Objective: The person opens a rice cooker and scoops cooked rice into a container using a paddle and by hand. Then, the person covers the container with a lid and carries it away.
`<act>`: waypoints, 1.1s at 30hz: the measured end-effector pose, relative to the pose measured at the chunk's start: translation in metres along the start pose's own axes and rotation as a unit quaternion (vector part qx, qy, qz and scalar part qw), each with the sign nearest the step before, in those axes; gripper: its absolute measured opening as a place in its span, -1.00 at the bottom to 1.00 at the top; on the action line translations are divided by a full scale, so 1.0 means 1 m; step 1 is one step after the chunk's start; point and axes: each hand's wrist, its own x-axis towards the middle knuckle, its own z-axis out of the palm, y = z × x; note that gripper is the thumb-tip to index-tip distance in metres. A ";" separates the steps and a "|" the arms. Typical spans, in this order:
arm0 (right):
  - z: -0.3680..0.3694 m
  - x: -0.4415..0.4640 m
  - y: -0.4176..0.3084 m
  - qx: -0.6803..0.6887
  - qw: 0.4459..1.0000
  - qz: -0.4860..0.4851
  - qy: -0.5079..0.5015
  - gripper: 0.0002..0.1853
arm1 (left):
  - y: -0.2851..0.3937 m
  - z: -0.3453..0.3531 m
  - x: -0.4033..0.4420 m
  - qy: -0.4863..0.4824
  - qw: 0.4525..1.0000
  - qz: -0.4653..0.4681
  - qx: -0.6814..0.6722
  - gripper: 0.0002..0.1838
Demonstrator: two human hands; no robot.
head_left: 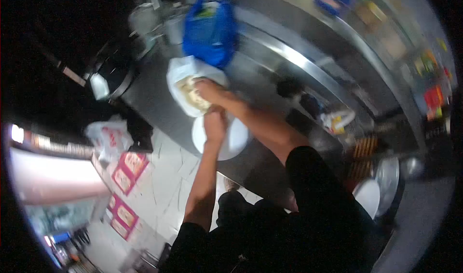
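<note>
A white plastic bag [176, 82] lies on the steel counter with its mouth open, and pale, lumpy contents [194, 95] show inside. My right hand [210, 90] reaches over the opening with curled fingers; what they grip is blurred. Closed at the near rim of the bag, my left hand [215, 123] seems to pinch its edge. Under my left hand, a round white plate [235, 139] sits near the counter's edge, partly covered by the hand and wrist.
A blue plastic bag [210, 34] stands behind the white one. Metal containers [144, 20] are at the back left. A white-and-red carrier bag [110, 138] and pink printed boxes [129, 171] lie at the left. Bowls [369, 196] stand at the right, below a cluttered shelf [357, 27].
</note>
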 end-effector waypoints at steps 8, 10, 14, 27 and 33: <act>-0.227 -0.235 -0.089 0.011 0.993 0.008 0.121 -0.94 | -0.081 -0.023 -0.015 -0.113 0.992 -0.021 0.046 -0.47; -0.294 -0.341 -0.127 -0.061 0.991 0.052 0.111 -0.92 | -0.065 -0.039 -0.016 -0.147 0.983 -0.074 -0.087 -0.37; -0.418 -0.564 -0.201 -0.160 0.936 0.136 0.284 -0.85 | -0.097 -0.029 -0.037 -0.077 0.992 0.020 -0.102 -0.27; -0.455 -1.083 -0.067 -0.265 0.694 0.667 0.059 -0.71 | 0.087 0.034 -0.397 -0.365 0.873 -0.307 0.105 -0.40; -0.458 -1.073 -0.069 -0.048 0.608 0.789 -0.078 -0.66 | 0.161 0.034 -0.464 -0.432 0.794 -0.427 -0.028 -0.47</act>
